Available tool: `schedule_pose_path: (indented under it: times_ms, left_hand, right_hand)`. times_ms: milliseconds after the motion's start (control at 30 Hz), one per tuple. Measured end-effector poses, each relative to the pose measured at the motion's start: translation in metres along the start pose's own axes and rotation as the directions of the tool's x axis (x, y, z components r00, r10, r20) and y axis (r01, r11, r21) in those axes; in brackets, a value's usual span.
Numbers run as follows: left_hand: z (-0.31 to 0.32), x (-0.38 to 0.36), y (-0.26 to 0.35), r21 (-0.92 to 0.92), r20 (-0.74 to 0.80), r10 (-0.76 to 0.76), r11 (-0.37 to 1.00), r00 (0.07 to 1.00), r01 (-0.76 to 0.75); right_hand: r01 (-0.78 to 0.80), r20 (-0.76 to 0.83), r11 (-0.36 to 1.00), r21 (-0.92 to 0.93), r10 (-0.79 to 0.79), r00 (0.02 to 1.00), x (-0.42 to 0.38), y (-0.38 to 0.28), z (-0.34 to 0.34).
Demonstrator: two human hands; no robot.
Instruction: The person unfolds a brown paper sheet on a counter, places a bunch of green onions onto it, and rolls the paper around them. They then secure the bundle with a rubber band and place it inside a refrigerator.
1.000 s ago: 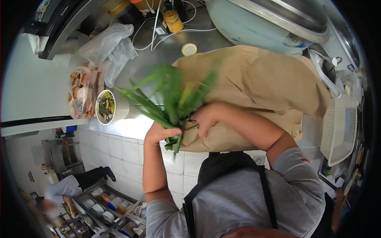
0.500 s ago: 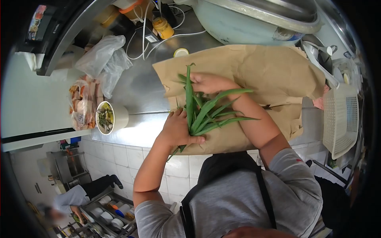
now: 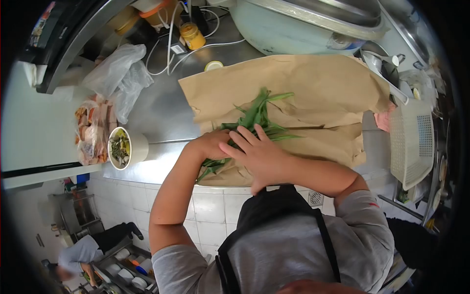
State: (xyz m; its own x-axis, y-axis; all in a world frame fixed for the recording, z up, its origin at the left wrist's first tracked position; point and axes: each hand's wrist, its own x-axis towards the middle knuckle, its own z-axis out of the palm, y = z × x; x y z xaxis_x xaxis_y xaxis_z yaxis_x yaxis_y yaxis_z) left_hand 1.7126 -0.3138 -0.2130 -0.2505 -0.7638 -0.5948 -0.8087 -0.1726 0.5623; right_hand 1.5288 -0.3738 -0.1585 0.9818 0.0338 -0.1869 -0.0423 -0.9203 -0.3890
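Note:
A bundle of long green leaves (image 3: 255,115) lies bent over on a sheet of brown paper (image 3: 298,78), its tips fanning away from me and to the right. My left hand (image 3: 211,145) is closed around the lower part of the bundle, with leaf ends poking out below it toward the front edge. Spread fingers of my right hand (image 3: 262,156) rest over the leaves, right beside the left hand and overlapping its fingertips in this view.
To the left stand a white tub (image 3: 139,148) of chopped greens, bagged food (image 3: 95,130) and a crumpled plastic bag (image 3: 125,81). A large pale green basin (image 3: 289,29) sits behind the paper. At the right is a white basket (image 3: 409,152). Another person (image 3: 83,250) works lower left.
The right hand has come back from the far side of the leaves to beside the left hand, fingers spread. The upright leaves now lie lower, bunched over the paper.

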Motion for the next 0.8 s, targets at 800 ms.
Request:
schedule_pose_path:
  times_ms: [800]
  left_hand:
    - [0.034, -0.027, 0.069, 0.557, -0.691, 0.165, 0.742, 0.703, 0.373]
  right_hand:
    - [-0.25, 0.402, 0.876, 0.412, 0.072, 0.913, 0.072, 0.082, -0.011]
